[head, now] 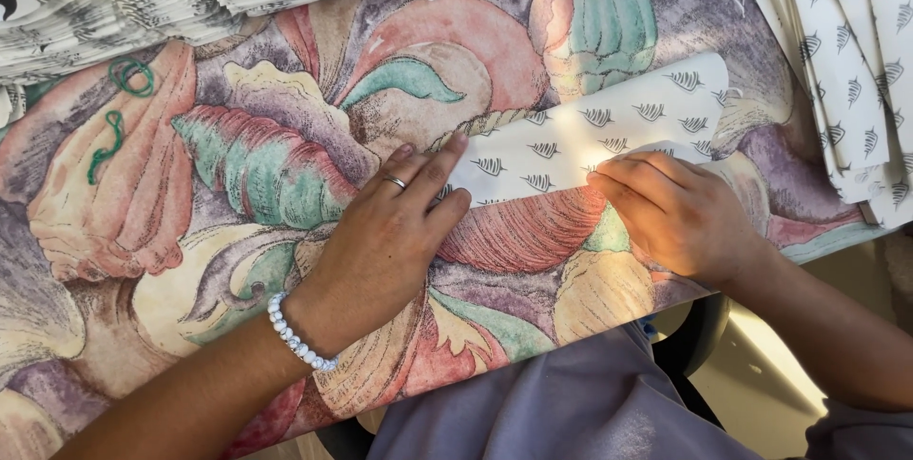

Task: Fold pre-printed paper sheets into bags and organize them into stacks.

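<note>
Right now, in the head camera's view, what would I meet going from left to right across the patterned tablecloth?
Green rubber bands → beaded bracelet → left hand → ring → white patterned paper sheet → right hand → fanned pile of matching sheets.

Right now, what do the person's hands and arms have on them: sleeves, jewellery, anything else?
Both forearms are bare, with no sleeves or gloves in view. The left hand wears a thin silver-coloured ring on one finger, and a bracelet of pale, glossy round beads circles the left wrist. The right hand shows no ring, watch or bracelet.
</note>
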